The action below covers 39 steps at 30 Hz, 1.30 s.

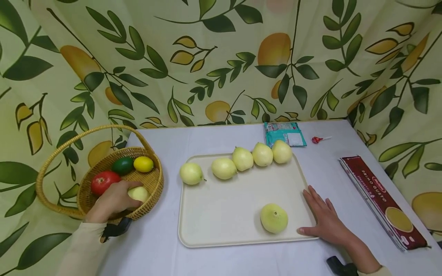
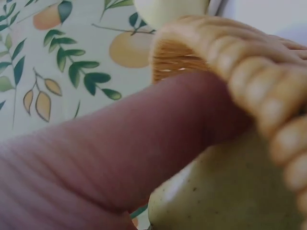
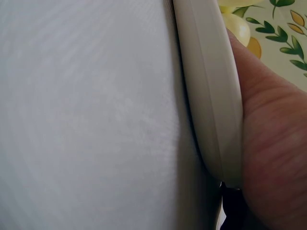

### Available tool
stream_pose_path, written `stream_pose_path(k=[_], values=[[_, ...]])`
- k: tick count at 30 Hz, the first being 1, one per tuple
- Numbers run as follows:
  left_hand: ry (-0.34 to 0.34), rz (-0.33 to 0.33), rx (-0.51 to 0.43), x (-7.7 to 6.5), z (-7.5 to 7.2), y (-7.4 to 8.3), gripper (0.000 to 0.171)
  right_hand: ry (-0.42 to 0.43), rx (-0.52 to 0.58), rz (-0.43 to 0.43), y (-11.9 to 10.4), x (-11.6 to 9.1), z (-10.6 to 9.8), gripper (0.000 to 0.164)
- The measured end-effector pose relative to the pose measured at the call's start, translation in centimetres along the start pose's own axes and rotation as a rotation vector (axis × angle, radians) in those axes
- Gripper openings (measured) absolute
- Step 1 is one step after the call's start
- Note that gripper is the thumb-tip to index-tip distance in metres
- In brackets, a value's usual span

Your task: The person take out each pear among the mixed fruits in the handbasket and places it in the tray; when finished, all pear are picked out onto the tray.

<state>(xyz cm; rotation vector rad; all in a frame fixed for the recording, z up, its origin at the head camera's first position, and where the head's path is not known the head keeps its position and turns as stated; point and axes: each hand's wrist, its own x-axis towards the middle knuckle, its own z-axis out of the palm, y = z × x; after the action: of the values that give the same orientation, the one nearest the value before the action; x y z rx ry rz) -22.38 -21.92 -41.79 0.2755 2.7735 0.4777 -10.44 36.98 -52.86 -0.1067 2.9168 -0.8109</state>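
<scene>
Inside the wicker basket, my left hand grips a pale yellow-green pear. The left wrist view has the thumb lying along the speckled pear, close under the basket's braided rim. A red tomato-like fruit, a dark green avocado-like one and a lemon share the basket. My right hand rests on the right edge of a cream tray, fingers straight and spread. On that tray, one pear sits near the front, and several others line the back.
Behind the tray lies a teal packet, with a red lollipop beside it. A long dark red spaghetti pack lies at the right of the white-covered table. The basket's tall handle arches over its left side.
</scene>
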Motion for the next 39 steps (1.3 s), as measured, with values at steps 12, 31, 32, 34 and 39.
stream_pose_path(k=[12,31,32,34,39], values=[[0.170,0.012,-0.145,-0.9,-1.9,1.2,0.076,0.007,-0.001,-0.015,0.4,0.0,0.2,0.126],[0.333,0.193,-0.262,2.3,-0.8,10.2,0.064,0.041,-0.016,-0.054,0.3,-0.2,0.1,0.124],[0.327,0.210,-0.280,2.6,-0.6,10.9,0.064,0.043,-0.017,-0.053,0.2,-0.2,0.1,0.124],[0.312,0.252,-0.319,3.2,-0.1,12.4,0.065,0.043,-0.013,-0.052,0.2,-0.1,0.0,0.124],[0.257,0.375,-0.388,4.8,1.6,16.1,0.065,0.047,-0.008,-0.045,0.1,-0.1,0.2,0.124]])
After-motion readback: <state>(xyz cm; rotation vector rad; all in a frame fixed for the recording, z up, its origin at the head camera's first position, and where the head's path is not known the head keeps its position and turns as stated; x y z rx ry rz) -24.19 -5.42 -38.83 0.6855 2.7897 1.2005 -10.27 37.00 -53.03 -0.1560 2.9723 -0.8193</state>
